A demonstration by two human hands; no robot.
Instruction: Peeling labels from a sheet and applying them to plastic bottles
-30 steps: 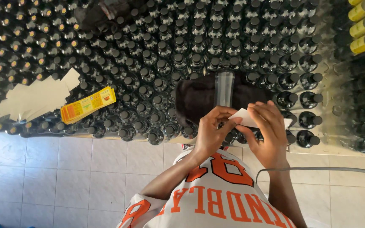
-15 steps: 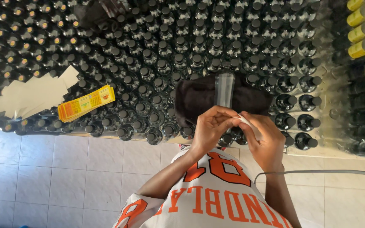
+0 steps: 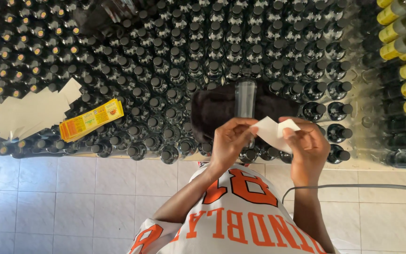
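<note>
Progress: clear bottle [image 3: 245, 99] is bare so far, no sticker on it; looks like the white label [image 3: 271, 131] is only part peeled.
Label: 1 small white slip, a bit bent, just below the clear bottle's base.
Left hand [image 3: 229, 141]: pinching the label's left edge.
Right hand [image 3: 308, 148]: pinching its right corner.
Bottle: lying on a dark cloth [image 3: 212, 110].
Yellow labels [image 3: 90, 120]: stack well left of the bottle.
</note>
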